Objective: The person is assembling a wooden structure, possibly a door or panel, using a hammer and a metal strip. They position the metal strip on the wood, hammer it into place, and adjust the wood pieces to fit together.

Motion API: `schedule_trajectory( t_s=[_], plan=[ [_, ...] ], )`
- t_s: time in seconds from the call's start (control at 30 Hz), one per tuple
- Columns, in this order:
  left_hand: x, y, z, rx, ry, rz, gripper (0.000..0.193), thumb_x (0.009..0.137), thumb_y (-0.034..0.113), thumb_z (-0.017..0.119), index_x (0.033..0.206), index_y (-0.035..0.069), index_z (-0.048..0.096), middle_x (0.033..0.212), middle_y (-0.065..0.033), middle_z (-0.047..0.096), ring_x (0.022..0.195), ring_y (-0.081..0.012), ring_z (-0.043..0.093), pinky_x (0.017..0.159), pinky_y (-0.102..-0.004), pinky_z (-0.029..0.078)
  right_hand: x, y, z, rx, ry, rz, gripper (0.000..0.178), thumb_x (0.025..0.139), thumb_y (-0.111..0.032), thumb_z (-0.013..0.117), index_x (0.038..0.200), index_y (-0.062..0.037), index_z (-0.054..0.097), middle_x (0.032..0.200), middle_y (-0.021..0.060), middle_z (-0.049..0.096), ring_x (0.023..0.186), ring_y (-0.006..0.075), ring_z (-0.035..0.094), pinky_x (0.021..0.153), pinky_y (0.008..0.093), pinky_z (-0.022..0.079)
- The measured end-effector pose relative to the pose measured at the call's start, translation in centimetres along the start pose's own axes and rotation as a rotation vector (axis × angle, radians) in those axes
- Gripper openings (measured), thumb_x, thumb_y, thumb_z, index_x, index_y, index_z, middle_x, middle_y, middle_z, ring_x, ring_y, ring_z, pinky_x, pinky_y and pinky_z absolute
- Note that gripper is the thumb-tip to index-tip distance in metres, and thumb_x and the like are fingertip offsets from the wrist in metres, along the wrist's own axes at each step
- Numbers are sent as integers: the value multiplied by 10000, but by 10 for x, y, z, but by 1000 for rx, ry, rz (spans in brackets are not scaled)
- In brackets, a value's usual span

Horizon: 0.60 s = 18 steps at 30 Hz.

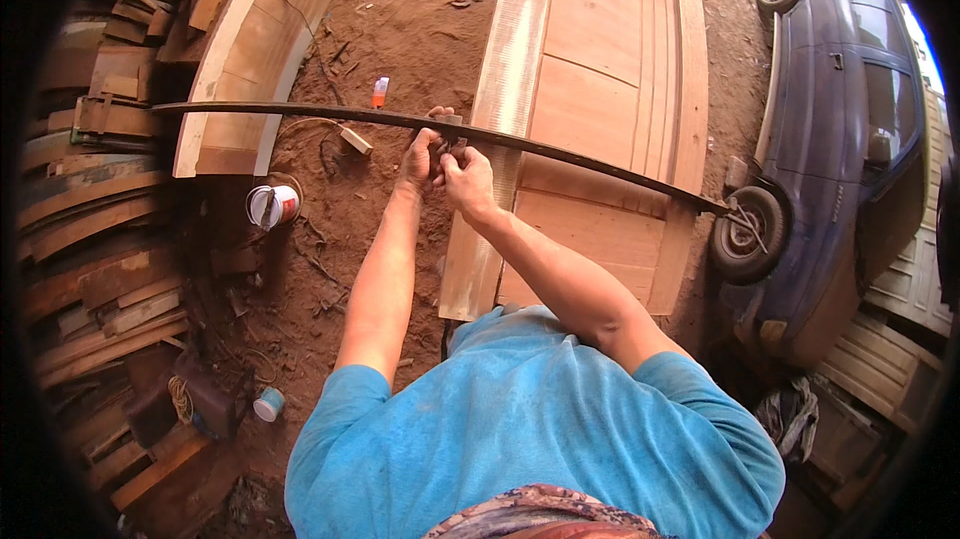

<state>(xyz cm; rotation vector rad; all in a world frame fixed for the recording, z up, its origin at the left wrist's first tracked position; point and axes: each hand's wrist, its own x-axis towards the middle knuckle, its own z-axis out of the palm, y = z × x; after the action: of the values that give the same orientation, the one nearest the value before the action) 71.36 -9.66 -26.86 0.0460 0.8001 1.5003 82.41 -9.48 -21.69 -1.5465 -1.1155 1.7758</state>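
A long dark bar clamp (590, 164) stretches across in front of me, held above the ground and over the wooden panel door (585, 29). Near its middle sits a small sliding metal jaw (456, 144). My left hand (424, 157) is closed around the bar beside this jaw, its fingers partly behind the bar. My right hand (468, 181) is closed at the jaw just below the bar, thumb and fingers pinched together on it. The far right end of the bar reaches close to the car's wheel. Exact finger contact is partly hidden.
Another wooden panel (262, 34) lies at the upper left. A white bucket (275, 205), an orange-and-white bottle (380, 92) and a corded pale block (355, 141) are on the dirt. Stacked lumber (110, 279) lines the left; a dark blue car (840, 129) stands right.
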Motion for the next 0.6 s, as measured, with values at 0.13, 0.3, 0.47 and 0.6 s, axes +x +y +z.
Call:
schedule_trajectory(
  t_s=[0.13,0.3,0.47,0.6],
  plan=[
    [-6,4,-11,26,-72,-89,452,948,209,515,1397,157,532,956,17,641,616,-68,545,460,-197,448,10,-23,5,128,31,71,117,955,-69,620,939,41,656,784,86,686,619,132,669,530,253,537],
    [-11,1,-19,111,-12,-174,252,954,259,602,1151,112,660,959,-18,708,773,-87,669,567,-213,515,12,1,14,428,170,9,190,851,44,682,988,31,550,888,100,647,775,196,692,607,288,588],
    [-37,-5,5,144,172,-25,297,952,332,654,1147,109,677,1019,-24,704,889,-144,659,764,-310,545,10,-15,8,254,102,94,105,841,-12,741,815,-39,643,801,64,666,687,171,641,567,297,514],
    [-43,-15,-11,127,222,135,369,941,387,688,1200,127,652,1078,-15,677,973,-141,649,828,-322,537,19,5,2,337,-32,34,182,837,75,696,888,9,535,896,117,634,834,239,682,696,351,588]
  ],
)
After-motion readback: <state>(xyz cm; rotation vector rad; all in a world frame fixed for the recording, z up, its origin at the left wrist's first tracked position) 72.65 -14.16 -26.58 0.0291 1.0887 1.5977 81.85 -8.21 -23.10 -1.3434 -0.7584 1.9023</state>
